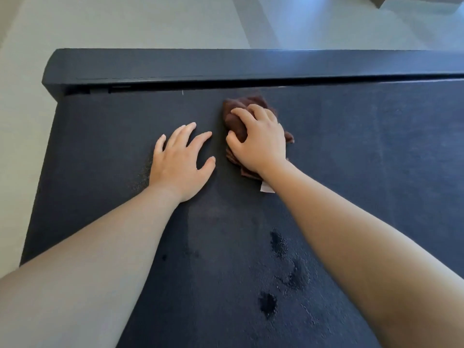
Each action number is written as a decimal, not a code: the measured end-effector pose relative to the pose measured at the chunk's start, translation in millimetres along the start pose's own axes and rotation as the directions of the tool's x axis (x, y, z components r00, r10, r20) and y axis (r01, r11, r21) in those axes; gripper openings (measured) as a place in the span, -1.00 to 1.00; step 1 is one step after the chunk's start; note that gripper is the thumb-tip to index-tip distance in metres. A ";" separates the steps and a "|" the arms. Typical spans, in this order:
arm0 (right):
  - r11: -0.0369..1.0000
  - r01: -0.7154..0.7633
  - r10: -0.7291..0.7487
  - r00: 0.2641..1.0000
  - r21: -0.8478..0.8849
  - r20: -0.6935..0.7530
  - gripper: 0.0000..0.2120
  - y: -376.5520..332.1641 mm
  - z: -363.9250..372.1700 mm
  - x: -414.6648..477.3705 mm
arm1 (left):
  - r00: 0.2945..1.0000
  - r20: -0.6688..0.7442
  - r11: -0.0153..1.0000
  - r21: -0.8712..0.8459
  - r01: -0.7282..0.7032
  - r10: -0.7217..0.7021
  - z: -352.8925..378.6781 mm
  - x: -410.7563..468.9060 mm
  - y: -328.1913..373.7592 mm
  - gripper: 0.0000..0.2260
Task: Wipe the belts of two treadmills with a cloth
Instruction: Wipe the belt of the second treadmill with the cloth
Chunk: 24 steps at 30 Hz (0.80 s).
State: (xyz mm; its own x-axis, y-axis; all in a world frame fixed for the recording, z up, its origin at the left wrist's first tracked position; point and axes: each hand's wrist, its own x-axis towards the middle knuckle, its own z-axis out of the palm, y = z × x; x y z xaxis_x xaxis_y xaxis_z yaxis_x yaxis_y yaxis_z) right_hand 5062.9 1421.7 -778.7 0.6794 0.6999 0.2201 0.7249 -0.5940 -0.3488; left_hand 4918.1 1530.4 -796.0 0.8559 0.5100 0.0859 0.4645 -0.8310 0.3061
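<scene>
Right hand (pixel 259 140) grips brown cloth (pixel 234 121) on treadmill belt (pixel 364 151); left hand (pixel 179 160) flat on belt.

Cloth bunched under curled right fingers, near the belt's far end, just short of the dark end cover (pixel 226 65). Left hand beside the cloth, not touching it, fingers spread and straight, palm down. Dark wet patches (pixel 278 243) on the belt nearer the person than the cloth. Pale floor (pixel 125 23) beyond the cover.
</scene>
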 end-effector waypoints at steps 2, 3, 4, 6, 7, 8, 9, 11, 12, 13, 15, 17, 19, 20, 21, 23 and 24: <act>1.000 -0.010 0.010 1.000 0.000 -0.018 -0.56 -2.6 -7.9 -40.8 | 1.000 -0.002 1.000 0.006 -0.009 0.009 -0.6 -0.8 1.0 -0.55; 1.000 -0.006 0.007 1.000 0.005 -0.019 -0.56 -4.5 -11.3 -61.4 | 1.000 -0.004 1.000 0.005 -0.014 0.014 -1.1 -2.3 1.1 -0.56; 1.000 0.003 -0.003 1.000 0.017 -0.021 -0.57 -6.7 -14.6 -81.6 | 1.000 -0.006 1.000 0.002 -0.021 0.021 -1.7 -4.5 1.1 -0.57; 0.997 0.054 -0.051 0.998 0.050 -0.041 -0.58 -11.2 -18.7 -116.4 | 1.000 0.000 1.000 0.002 -0.029 0.029 -3.0 -9.9 0.6 -0.58; 0.995 0.080 -0.077 0.995 0.066 -0.056 -0.58 -13.8 -18.5 -128.7 | 0.999 0.012 0.999 0.000 -0.032 0.032 -5.1 -13.4 -0.6 -0.58; 0.992 0.097 -0.092 0.993 0.078 -0.070 -0.59 -15.5 -17.7 -136.5 | 0.999 0.024 1.000 -0.004 -0.030 0.030 -8.0 -19.2 -1.6 -0.58; 0.991 0.103 -0.097 0.992 0.090 -0.075 -0.59 -16.5 -17.4 -138.7 | 0.999 0.029 1.000 -0.003 -0.017 0.017 -10.7 -29.1 -2.6 -0.59; 0.988 0.090 -0.082 0.994 0.123 -0.067 -0.60 -20.7 -16.2 -122.8 | 0.999 0.013 0.999 0.015 0.037 -0.037 -16.3 -56.8 -7.9 -0.59; 0.988 0.077 -0.072 0.996 0.137 -0.047 -0.60 -24.0 -14.9 -108.3 | 0.997 0.002 0.997 0.021 0.072 -0.072 -18.2 -73.0 -9.1 -0.59; 0.987 0.071 -0.070 0.997 0.141 -0.015 -0.60 -28.1 -12.5 -91.5 | 0.994 -0.010 0.994 0.023 0.107 -0.107 -19.5 -88.4 -8.9 -0.59; 0.988 0.075 -0.083 0.995 0.135 0.050 -0.59 -37.5 -6.7 -60.4 | 0.986 -0.026 0.986 0.031 0.166 -0.165 -19.8 -110.0 -6.6 -0.59; 0.990 0.080 -0.088 0.994 0.115 0.067 -0.58 -43.2 -0.8 -44.7 | 0.980 -0.040 0.980 0.043 0.196 -0.194 -18.9 -118.6 -2.7 -0.58; 0.991 0.082 -0.087 0.995 0.105 0.049 -0.59 -43.8 3.0 -43.8 | 0.978 -0.084 0.979 0.049 0.198 -0.193 -18.8 -118.3 -1.3 -0.60; 0.992 0.080 -0.083 0.996 0.102 0.030 -0.59 -43.4 4.2 -47.0 | 0.975 -0.113 0.980 0.043 0.196 -0.190 -18.3 -117.7 -1.8 -0.61; 0.992 0.083 -0.085 0.996 0.096 0.013 -0.59 -43.4 5.3 -51.7 | 0.971 -0.137 0.979 0.033 0.201 -0.195 -17.2 -117.6 -2.2 -0.61; 0.993 0.080 -0.081 0.997 0.090 0.002 -0.60 -46.6 4.5 -65.0 | 0.970 -0.148 0.980 0.026 0.197 -0.191 -15.1 -116.7 -3.4 -0.61; 0.992 0.081 -0.082 0.997 0.092 0.014 -0.60 -50.0 2.6 -73.9 | 0.971 -0.146 0.981 0.023 0.195 -0.189 -14.6 -116.7 -4.3 -0.61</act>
State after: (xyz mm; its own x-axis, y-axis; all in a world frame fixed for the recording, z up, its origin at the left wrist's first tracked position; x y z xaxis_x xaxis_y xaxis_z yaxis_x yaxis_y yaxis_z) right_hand 4976.1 1400.7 -779.9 0.6158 0.7519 0.2354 0.7639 -0.4965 -0.4123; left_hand 4812.9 1477.7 -793.5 0.7100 0.6850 0.1634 0.6274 -0.7207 0.2950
